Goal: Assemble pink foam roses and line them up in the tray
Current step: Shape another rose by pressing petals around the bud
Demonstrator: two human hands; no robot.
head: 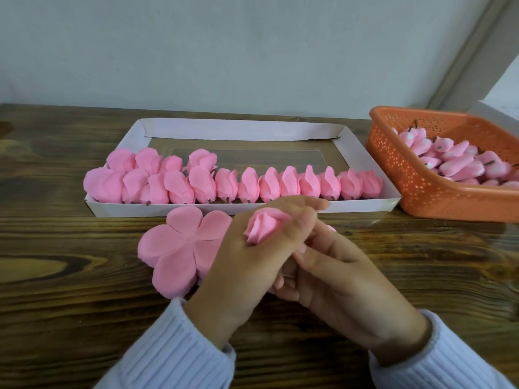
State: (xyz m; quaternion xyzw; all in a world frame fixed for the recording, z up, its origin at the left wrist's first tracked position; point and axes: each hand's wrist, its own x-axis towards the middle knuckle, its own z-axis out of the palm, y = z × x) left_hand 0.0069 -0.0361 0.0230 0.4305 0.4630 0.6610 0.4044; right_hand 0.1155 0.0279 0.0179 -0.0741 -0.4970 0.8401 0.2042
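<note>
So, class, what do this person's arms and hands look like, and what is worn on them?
Both arms wear pale bluish-white ribbed knit: the left sleeve and right sleeve end at the wrists. The left hand and right hand are bare, with no gloves, rings or watch in view.

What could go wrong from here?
The bud pinched in the left hand could slip or get crushed. That hand lies over the flat petals and might crease or drag them. The roses at the crowded left end of the tray overhang its edge and could tumble out.
</note>
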